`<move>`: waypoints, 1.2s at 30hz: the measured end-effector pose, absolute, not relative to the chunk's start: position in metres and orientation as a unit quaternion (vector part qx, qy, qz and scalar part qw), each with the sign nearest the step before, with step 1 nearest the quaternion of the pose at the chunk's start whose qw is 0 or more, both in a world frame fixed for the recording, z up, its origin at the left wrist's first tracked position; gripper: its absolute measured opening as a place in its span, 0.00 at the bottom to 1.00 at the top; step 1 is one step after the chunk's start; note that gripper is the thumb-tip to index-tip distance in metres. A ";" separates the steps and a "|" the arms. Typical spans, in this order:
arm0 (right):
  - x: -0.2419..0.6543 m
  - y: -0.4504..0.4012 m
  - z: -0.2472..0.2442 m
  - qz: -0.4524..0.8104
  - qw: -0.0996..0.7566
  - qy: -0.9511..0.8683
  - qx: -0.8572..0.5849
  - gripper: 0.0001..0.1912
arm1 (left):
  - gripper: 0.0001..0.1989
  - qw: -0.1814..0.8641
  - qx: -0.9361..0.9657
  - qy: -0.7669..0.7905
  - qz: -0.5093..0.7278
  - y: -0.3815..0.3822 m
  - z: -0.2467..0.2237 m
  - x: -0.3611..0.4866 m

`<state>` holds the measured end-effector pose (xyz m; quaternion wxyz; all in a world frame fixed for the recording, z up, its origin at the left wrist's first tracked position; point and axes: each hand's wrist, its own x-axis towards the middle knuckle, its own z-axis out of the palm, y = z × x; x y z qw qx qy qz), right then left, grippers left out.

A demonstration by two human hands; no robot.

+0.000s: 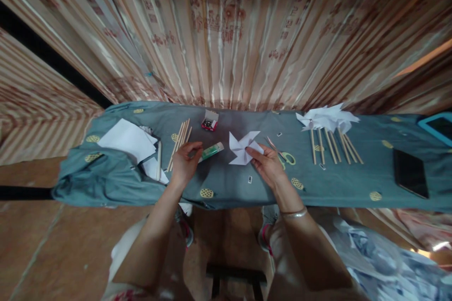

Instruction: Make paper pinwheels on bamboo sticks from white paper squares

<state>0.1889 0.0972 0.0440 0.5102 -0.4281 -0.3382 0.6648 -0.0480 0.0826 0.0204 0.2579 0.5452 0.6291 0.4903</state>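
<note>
My right hand (266,162) pinches a white folded paper pinwheel (242,148), thumb over its middle and fingers under it. My left hand (186,160) hovers over the cloth with fingertips drawn together; anything between them is too small to make out. Against its fingers, or just behind them, lies a slim green-and-white packet (212,150); I cannot tell whether they touch. Beyond is a small open red-and-white box (209,121) with shiny metal pieces, perhaps thumbtacks. Scissors with light green handles (288,158) lie beside my right hand, partly hidden by it.
Several wooden sticks (181,140) lie left of centre, near white paper sheets (127,138) and a pale rod (158,161). At right, stick-mounted paper pinwheels (330,117) are bunched together. A dark phone (410,172) and a blue-framed device (438,127) rest farther right. A curtain (226,33) hangs behind.
</note>
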 end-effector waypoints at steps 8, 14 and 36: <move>0.193 0.098 0.049 0.667 0.515 -0.326 -0.427 0.16 | 0.14 0.184 0.570 0.667 0.443 0.092 0.012 -0.074; 0.197 0.099 0.046 0.668 0.516 -0.323 -0.429 0.16 | 0.15 0.155 0.580 0.699 0.390 0.096 0.001 -0.096; 0.196 0.097 0.050 0.664 0.523 -0.319 -0.428 0.17 | 0.17 0.080 0.587 0.761 0.265 0.094 0.014 -0.088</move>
